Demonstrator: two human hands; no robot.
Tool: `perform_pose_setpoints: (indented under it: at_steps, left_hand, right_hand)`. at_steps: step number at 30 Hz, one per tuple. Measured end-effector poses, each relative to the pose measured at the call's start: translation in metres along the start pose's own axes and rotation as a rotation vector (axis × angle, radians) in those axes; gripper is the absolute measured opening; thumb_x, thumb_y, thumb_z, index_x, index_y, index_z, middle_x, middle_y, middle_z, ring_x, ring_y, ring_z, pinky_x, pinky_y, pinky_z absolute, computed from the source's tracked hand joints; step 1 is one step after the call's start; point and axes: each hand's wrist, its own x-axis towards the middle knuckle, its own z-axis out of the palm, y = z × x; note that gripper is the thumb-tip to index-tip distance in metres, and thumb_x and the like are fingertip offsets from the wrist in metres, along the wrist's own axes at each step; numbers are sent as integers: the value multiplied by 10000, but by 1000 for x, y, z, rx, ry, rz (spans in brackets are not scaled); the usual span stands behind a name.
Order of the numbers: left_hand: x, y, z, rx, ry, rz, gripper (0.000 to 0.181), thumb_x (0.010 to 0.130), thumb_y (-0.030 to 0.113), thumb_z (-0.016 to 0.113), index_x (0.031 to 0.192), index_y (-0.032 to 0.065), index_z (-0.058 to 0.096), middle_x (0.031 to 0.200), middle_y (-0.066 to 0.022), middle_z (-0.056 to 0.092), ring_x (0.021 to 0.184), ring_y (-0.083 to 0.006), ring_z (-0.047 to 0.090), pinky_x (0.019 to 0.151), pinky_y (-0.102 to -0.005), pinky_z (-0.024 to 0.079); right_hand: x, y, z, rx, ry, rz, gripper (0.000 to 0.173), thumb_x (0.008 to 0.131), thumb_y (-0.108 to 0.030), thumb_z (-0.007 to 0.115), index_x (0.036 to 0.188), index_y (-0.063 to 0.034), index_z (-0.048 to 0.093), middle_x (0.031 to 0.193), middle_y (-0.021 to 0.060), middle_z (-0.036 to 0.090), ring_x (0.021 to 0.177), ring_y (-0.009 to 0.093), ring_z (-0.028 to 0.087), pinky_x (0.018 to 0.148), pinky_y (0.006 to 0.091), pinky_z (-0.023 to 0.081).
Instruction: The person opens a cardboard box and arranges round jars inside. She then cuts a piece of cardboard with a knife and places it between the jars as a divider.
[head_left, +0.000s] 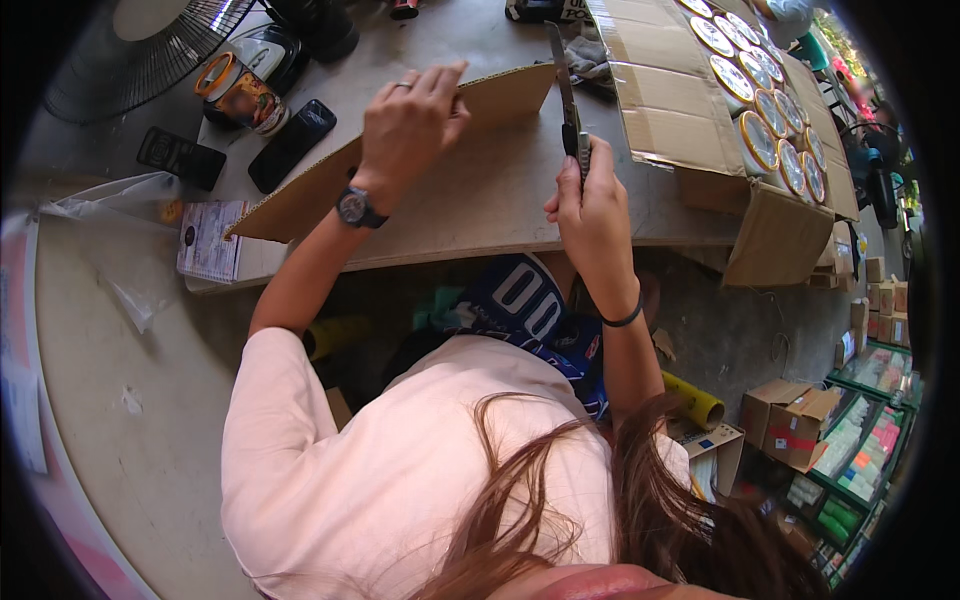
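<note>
My left hand (409, 127), with a watch at its wrist, is curled over the top edge of a flat piece of corrugated cardboard (499, 101). The cardboard stands on its long edge, slanting across the worktable (480, 202). My right hand (592, 206) grips a snap-off utility knife (568, 124), its long dark blade extended and pointing away from me. The blade lies close beside the cardboard's right end; whether they touch I cannot tell. My left fingertips are partly hidden behind the sheet.
At right, a large open carton (667, 112) holds several round-lidded tubs (757, 142). Two dark phones (292, 146), an orange-lidded jar (244, 94), a fan (150, 52) and a spiral notebook (212, 240) are at left. Small cartons (787, 424) stand lower right.
</note>
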Motion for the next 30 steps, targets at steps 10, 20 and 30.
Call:
perform_pose_setpoints:
  at_steps: [10, 20, 30]
  left_hand:
    - [32, 17, 28, -78, -5, 55, 291, 976, 447, 594, 844, 190, 633, 679, 33, 605, 615, -195, 644, 513, -337, 469]
    - [20, 12, 17, -77, 2, 121, 209, 951, 410, 644, 914, 206, 666, 713, 48, 628, 640, -172, 653, 536, -322, 477]
    - [37, 50, 26, -310, 30, -58, 133, 941, 262, 664, 1021, 158, 674, 893, 12, 699, 757, -242, 678, 734, -366, 515]
  right_hand:
    - [23, 7, 14, -265, 199, -68, 312, 1073, -266, 471, 1110, 44, 459, 828, 324, 645, 764, 536, 626, 616, 570, 486]
    - [10, 8, 38, -407, 266, -118, 287, 1064, -253, 487, 1070, 34, 466, 830, 295, 660, 722, 483, 669, 538, 509, 550]
    - [17, 20, 38, -542, 205, -34, 285, 1054, -274, 499, 1038, 8, 462, 854, 263, 677, 678, 448, 682, 533, 497, 568]
